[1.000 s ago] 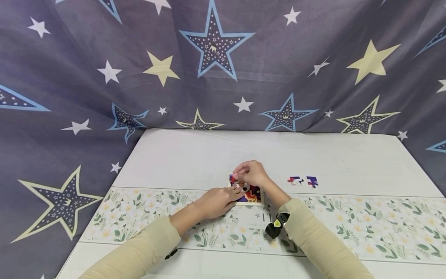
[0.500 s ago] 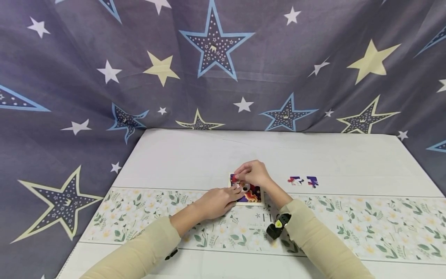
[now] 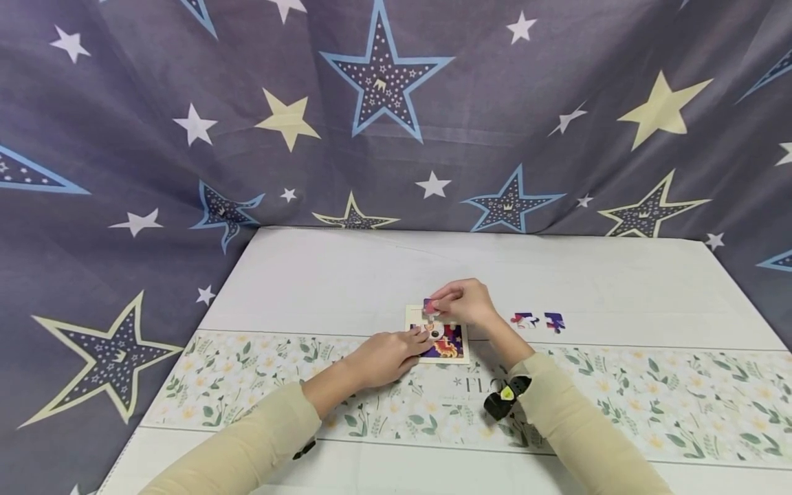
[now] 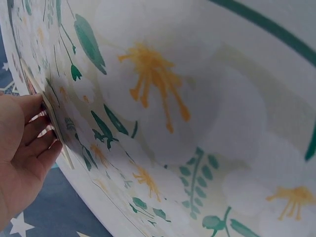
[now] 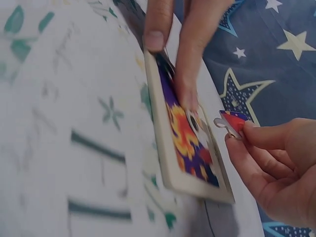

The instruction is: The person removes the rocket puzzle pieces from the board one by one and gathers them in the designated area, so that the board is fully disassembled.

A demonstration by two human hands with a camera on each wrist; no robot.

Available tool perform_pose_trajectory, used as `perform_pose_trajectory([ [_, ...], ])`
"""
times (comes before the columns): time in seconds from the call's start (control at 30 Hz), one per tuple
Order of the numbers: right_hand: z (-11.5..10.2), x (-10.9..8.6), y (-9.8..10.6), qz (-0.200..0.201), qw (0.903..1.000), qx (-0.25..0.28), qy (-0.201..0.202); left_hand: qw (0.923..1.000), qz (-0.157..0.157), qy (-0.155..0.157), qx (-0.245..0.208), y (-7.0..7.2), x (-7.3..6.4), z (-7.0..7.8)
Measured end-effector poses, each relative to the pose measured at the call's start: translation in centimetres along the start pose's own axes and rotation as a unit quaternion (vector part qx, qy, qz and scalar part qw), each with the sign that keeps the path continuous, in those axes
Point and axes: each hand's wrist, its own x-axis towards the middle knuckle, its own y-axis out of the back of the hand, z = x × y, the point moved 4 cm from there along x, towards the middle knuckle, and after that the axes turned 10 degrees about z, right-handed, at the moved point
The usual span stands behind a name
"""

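My right hand pinches a jigsaw piece, red, purple and white, between thumb and fingers. The piece is raised just above the far edge of a small cream-framed puzzle board. Assembled pieces with a flame-like orange and purple picture fill its near part; a bare cream area shows at its far side. My left hand rests at the board's left side, with extended fingers touching the picture and frame. In the left wrist view the left hand is at the board's edge.
Two loose jigsaw pieces, one red, white and purple and one mostly purple, lie right of the board. A white table has a floral strip across it. Starred dark cloth hangs behind.
My right hand has lifted the piece off the board's upper left area and moved right, baring the cream base there. My left hand stays in place, as do the loose pieces.
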Motion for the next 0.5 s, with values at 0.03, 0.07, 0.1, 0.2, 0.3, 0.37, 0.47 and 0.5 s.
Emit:
perform_pose_trajectory([
  [0.03,0.2,0.0,0.3,0.0,1.0,0.004,-0.002,1.0,-0.002,-0.001,0.003,0.0,0.0,0.0],
  [0.07,0.3,0.0,0.7,-0.001,0.9999,0.009,-0.005,1.0,-0.003,-0.001,0.005,0.0,0.1,0.0],
  [0.1,0.5,-0.1,1.1,-0.002,0.9999,0.012,-0.004,1.0,-0.004,-0.001,0.006,0.0,0.1,0.0],
  [0.2,0.7,-0.2,2.0,-0.006,0.9997,0.024,-0.008,1.0,-0.003,-0.001,0.007,0.1,0.1,0.0],
  [0.3,0.9,-0.4,2.8,-0.013,0.9994,0.03,-0.008,1.0,0.003,0.0,0.005,0.2,0.1,0.0],
  [0.37,1.1,-0.5,3.3,-0.015,0.9993,0.032,-0.014,1.0,0.004,0.0,0.005,0.2,0.1,0.0],
  [0.47,1.3,-0.6,3.9,-0.017,0.9991,0.033,-0.02,1.0,0.004,0.001,0.002,0.2,0.0,0.2],
  [0.5,1.4,-0.7,4.1,-0.018,0.9991,0.032,-0.021,1.0,0.004,0.001,0.002,0.2,0.0,0.2],
])
